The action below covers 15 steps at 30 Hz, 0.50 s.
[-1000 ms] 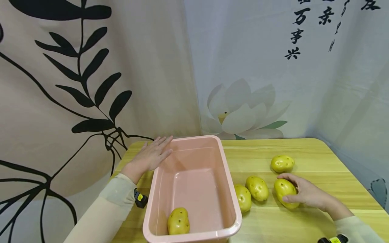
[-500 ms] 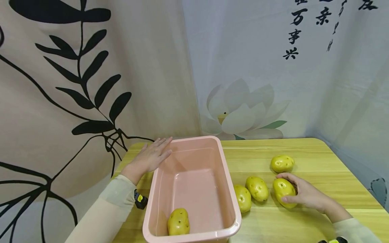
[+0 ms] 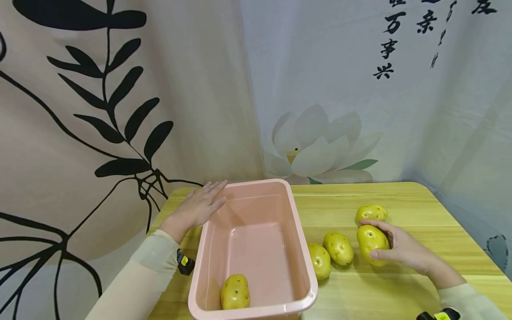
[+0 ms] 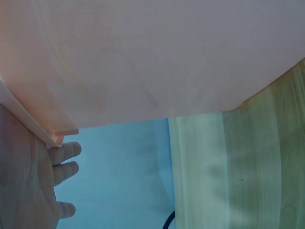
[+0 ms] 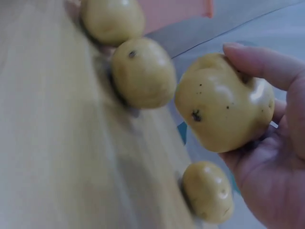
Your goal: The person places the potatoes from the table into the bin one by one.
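One yellow potato (image 3: 371, 242), held by right hand (image 3: 406, 250), fingers curled round it, above bench (image 3: 424, 218) toward right edge; one pink tub (image 3: 260, 249), near left edge, left hand (image 3: 200, 205) on rim, fingers straight.

Behind the wooden table (image 3: 424, 218), pale cloth (image 3: 208, 89) bears black leaves (image 3: 140, 118), a white lotus (image 3: 320, 153) and dark characters (image 3: 389, 49).

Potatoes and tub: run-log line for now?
right grip: holds potato | left grip: touches tub | in tub: one potato | on table: three other potatoes
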Tool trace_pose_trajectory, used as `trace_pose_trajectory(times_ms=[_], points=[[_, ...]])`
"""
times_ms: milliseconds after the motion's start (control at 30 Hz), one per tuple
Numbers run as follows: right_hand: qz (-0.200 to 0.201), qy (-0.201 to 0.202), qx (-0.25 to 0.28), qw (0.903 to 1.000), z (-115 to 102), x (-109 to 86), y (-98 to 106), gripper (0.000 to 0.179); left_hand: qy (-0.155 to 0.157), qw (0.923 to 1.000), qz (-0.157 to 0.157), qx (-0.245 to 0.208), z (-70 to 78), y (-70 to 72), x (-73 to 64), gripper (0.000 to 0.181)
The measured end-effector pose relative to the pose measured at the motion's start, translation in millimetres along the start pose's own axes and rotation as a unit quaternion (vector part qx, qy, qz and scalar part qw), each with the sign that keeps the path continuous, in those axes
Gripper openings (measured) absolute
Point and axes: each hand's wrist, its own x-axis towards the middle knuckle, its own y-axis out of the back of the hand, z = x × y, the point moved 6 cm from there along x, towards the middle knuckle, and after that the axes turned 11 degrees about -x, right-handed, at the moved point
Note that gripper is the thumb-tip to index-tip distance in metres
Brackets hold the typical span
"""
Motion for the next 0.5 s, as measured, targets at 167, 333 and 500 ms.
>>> trace_pose_trajectory(times_ms=[167, 333, 500], points=[[-0.014, 0.028, 0.033, 0.9990, -21, 5.6, 4, 0.071, 0.002, 1.0000, 0.001, 0.003, -0.8, 0.3, -0.1, 0.061], [-0.022, 0.047, 0.045, 0.9976, -39, 10.3, 6, 0.070, 0.001, 1.0000, 0.002, 0.006, -0.1, 0.4, -0.7, 0.061], [-0.024, 0.051, 0.043, 0.9975, -56, 15.0, 7, 0.072, 0.003, 1.0000, 0.003, 0.001, -0.2, 0.1, -0.9, 0.059]])
